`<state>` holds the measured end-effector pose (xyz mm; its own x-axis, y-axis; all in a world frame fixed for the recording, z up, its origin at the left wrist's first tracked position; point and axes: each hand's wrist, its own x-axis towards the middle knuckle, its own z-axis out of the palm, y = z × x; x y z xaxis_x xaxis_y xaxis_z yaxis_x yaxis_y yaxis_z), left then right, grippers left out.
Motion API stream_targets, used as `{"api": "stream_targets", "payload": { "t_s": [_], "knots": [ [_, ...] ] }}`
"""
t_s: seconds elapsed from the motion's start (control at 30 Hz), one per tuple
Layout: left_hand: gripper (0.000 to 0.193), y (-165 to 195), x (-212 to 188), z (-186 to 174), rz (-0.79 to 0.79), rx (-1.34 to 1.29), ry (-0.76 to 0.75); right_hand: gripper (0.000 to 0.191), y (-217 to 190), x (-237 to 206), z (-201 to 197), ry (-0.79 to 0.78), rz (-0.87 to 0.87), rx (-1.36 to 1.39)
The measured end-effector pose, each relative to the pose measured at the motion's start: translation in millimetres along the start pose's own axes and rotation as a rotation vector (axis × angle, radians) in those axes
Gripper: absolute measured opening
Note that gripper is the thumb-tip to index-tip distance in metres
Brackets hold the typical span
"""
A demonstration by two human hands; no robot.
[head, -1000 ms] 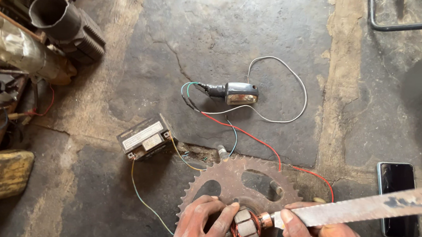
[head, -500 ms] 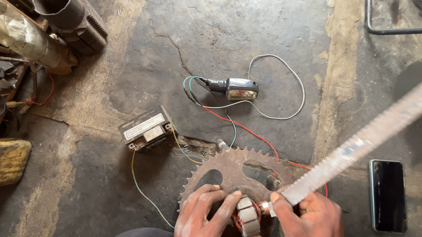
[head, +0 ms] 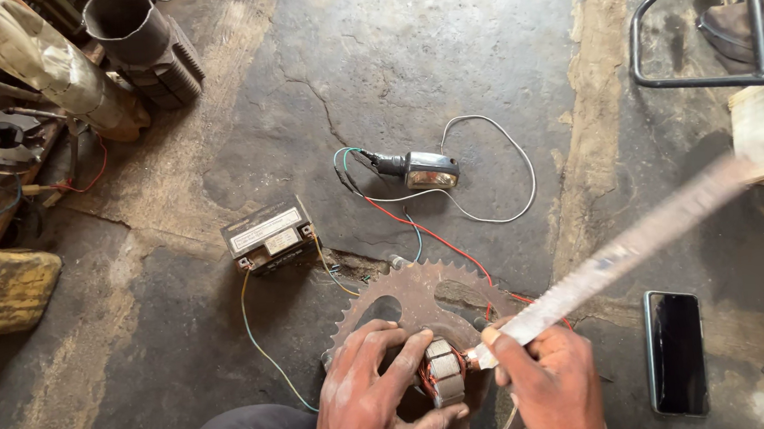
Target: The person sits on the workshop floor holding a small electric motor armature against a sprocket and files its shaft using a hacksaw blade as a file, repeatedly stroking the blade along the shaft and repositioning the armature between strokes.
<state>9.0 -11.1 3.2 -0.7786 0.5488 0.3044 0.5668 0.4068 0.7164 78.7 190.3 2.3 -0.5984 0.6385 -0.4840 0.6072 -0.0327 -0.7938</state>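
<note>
My left hand (head: 368, 399) grips a small wound coil part (head: 442, 371) with copper wire, held over a rusty toothed sprocket (head: 424, 297) lying on the concrete floor. My right hand (head: 546, 382) is closed on a long flat metal blade (head: 618, 256), blurred with motion, whose near end touches the coil. The blade slants up to the right. Red and green wires (head: 419, 230) run from the sprocket area to a small black battery (head: 267, 236) and a turn-signal lamp (head: 428, 168).
A black phone (head: 676, 351) lies on the floor to the right. Engine parts, a ribbed cylinder (head: 141, 43) and an exhaust pipe (head: 40, 64) crowd the upper left. A yellow object (head: 2, 290) sits at left. A metal frame (head: 701, 40) stands top right, a wooden board below it.
The blade has swung from lying nearly level to slanting steeply up and right. Both hands have come further into view while staying on the coil.
</note>
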Motion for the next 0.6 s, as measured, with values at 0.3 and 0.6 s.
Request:
{"api": "stream_targets", "payload": {
  "t_s": [0.3, 0.6],
  "knots": [
    [0.075, 3, 1, -1, -0.010, -0.001, -0.003, 0.018, -2, -3, 5, 0.143, -0.216, -0.190],
    [0.075, 4, 0, -1, -0.023, 0.003, -0.007, 0.017, -10, -14, 10, 0.147, -0.197, -0.225]
  ]
}}
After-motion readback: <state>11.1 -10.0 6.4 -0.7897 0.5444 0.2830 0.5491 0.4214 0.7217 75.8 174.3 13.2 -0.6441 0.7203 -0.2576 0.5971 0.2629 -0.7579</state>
